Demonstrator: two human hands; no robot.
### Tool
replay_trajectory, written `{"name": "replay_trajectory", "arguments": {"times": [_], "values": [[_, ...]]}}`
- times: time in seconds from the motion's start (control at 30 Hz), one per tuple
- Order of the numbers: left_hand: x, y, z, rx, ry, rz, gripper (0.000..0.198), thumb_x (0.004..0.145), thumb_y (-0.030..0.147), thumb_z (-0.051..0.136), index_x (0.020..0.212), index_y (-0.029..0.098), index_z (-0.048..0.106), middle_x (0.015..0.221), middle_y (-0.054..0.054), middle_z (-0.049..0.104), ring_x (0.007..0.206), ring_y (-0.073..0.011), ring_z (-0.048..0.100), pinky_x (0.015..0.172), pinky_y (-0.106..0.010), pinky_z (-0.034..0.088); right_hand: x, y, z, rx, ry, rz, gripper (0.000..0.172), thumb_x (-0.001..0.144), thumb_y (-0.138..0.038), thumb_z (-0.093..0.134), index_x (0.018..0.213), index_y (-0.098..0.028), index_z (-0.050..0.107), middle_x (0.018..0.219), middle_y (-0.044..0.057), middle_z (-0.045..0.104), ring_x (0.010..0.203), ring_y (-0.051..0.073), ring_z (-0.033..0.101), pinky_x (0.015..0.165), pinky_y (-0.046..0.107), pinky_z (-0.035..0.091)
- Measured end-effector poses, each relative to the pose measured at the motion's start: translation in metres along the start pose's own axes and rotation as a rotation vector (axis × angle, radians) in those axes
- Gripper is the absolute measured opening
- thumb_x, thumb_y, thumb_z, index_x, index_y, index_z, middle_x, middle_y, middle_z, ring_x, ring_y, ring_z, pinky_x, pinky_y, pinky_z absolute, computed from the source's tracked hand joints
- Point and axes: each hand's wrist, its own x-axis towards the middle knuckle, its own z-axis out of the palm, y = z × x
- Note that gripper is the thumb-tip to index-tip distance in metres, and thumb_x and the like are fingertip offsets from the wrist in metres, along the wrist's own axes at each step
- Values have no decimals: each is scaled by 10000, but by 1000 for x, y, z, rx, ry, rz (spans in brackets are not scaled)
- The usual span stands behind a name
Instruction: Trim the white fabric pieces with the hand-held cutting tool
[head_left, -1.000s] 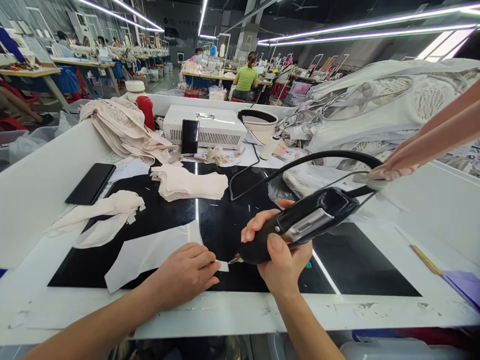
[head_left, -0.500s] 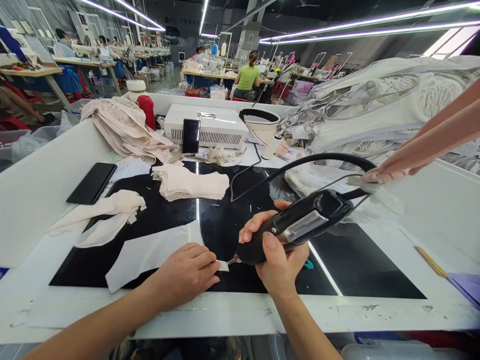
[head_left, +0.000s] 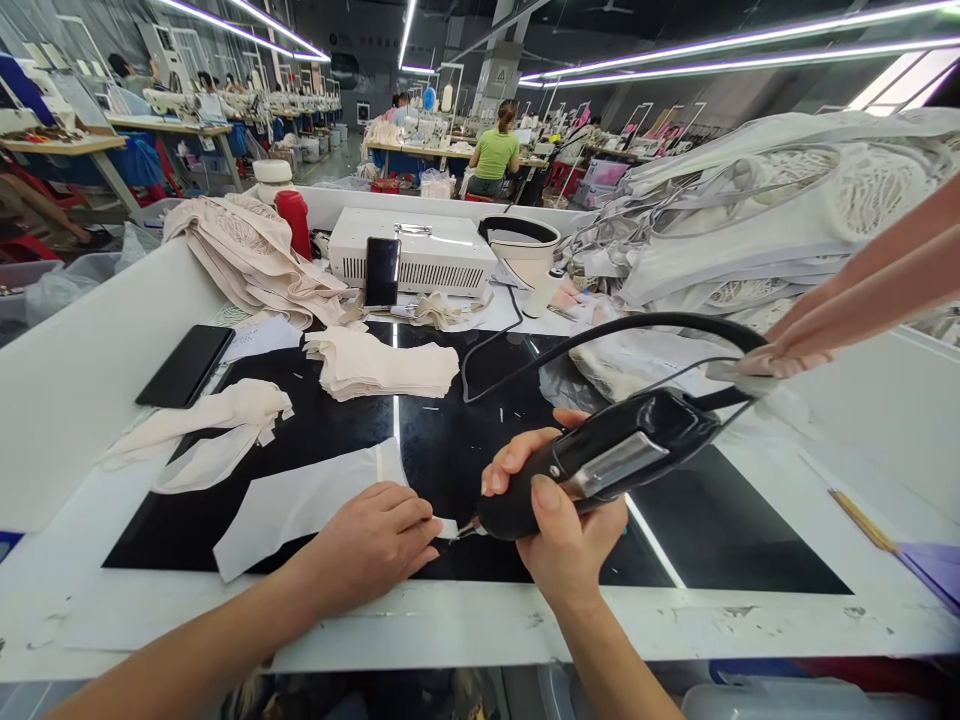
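My right hand (head_left: 562, 545) is wrapped round a black hand-held power tool (head_left: 637, 455) with a silver side plate. The tool slants down to the left, and its thin metal tip (head_left: 469, 529) meets the narrow end of a white fabric piece (head_left: 292, 510). My left hand (head_left: 382, 535) lies over that end, fingers together and holding it against the black mat (head_left: 735, 530); its thumb is partly hidden. A black cable (head_left: 645, 318) loops from the tool's rear, where a stretched pinkish-beige strip (head_left: 847, 290) is fastened.
Behind the hands lies a stack of cream fabric pieces (head_left: 386, 365), with loose cream pieces (head_left: 225, 425) to its left. A white vented box (head_left: 442, 255) with a phone (head_left: 382, 270) leaning on it stands at the back. White garments (head_left: 787, 200) are heaped at right, beige ones (head_left: 232, 250) at left.
The tool and my right hand have shifted slightly right, and the tip shows more clearly at the fabric's end. My left hand stays almost in place.
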Motion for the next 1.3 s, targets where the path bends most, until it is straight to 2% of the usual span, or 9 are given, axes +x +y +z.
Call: {"name": "replay_trajectory", "arguments": {"times": [0.2, 0.33, 0.73, 1.1, 1.3], "values": [[2, -4, -7, -63, 55, 18, 167, 1076, 208, 521, 1088, 148, 677, 1004, -60, 719, 939, -208, 662, 882, -370, 584, 0, -2, -1, 0, 11, -8, 405, 880, -314, 777, 1248, -305, 609, 815, -39, 663, 592, 130, 652, 528, 283, 568], [1, -4, -8, -76, 23, 45, 173, 1073, 216, 532, 1066, 158, 695, 944, -51, 713, 905, -202, 660, 869, -358, 583, -1, -1, -2, 5, 6, -8, 420, 876, -314, 783, 1258, -311, 608, 824, -38, 664, 599, 132, 655, 533, 284, 568], [-1, -13, -13, -78, -36, -22, 239, 1074, 202, 503, 967, 160, 713, 888, -57, 703, 847, -196, 676, 797, -327, 556, 2, -4, -2, -26, 23, -3, 402, 865, -354, 802, 1221, -307, 622, 792, -34, 661, 580, 141, 638, 508, 288, 554], [2, -13, -11, -27, -80, -2, 203, 1057, 194, 530, 948, 160, 698, 901, -54, 696, 856, -191, 665, 818, -315, 548, 14, 4, 23, -35, 72, -18, 410, 845, -397, 806, 1185, -304, 598, 753, -50, 645, 552, 145, 634, 506, 305, 564], [4, -15, -8, 13, -99, 50, 278, 1076, 184, 476, 877, 159, 668, 875, -48, 689, 844, -183, 654, 830, -333, 555, 12, 13, 26, -36, 67, -25, 409, 852, -380, 798, 1195, -306, 589, 767, -55, 645, 559, 132, 629, 524, 294, 572]]}}
